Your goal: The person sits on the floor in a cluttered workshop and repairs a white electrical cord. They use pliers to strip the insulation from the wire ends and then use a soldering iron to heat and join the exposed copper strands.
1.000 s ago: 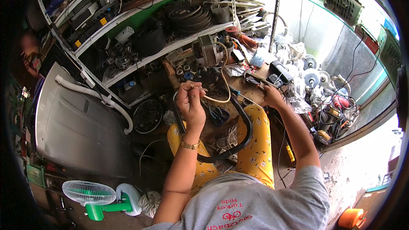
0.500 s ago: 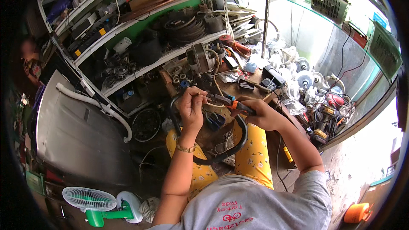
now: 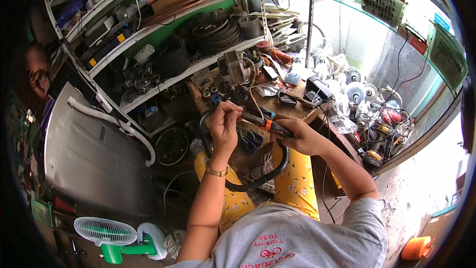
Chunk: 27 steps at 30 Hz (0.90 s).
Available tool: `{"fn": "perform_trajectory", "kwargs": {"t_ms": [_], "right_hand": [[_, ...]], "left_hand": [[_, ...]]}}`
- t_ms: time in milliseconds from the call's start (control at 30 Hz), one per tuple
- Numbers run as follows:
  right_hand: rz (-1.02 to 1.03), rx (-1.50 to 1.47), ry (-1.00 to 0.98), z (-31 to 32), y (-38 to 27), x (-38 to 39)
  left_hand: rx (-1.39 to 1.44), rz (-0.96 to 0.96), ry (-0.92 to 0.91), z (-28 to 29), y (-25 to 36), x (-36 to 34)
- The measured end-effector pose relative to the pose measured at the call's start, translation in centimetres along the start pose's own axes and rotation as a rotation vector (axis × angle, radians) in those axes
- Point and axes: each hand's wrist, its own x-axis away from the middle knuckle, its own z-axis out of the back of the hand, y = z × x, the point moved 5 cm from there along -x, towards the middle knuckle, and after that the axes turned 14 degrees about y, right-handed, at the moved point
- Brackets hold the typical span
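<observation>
So, orange-and-black pliers (image 3: 271, 125) right by a cream cord (image 3: 252, 89), both hands busy.
Left hand (image 3: 224, 125) has its thumb and fingertips pressed together, pinching the cream cord; right hand (image 3: 298, 135) is wrapped around the plier handles, with the jaws next to the left fingertips. Can't tell if they're actually biting the cord. It runs back to a metal motor (image 3: 232, 69) on the wooden bench (image 3: 292, 111), and a black tubular loop (image 3: 248, 186) sits over the yellow trousers (image 3: 295, 183).
</observation>
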Motion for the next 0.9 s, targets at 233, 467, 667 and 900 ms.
{"fn": "perform_trajectory", "kwargs": {"t_ms": [233, 467, 667, 900], "right_hand": [[-0.121, -0.048, 0.001, -0.6, 0.9, -0.1], [-0.135, 0.026, 0.134, -2.9, 0.8, 0.1], [-0.146, 0.036, 0.252, -6.9, 2.6, 0.9], [-0.217, -0.080, 0.243, -9.7, 1.9, 6.8]], "left_hand": [[0.020, 0.059, 0.005, 0.3, -0.4, 0.1], [0.087, 0.373, 0.296, -0.6, -2.1, 1.6], [0.456, 0.958, 0.583, 1.2, -7.1, 2.0], [0.501, 0.692, 0.557, 12.8, -6.0, -5.3]]}}
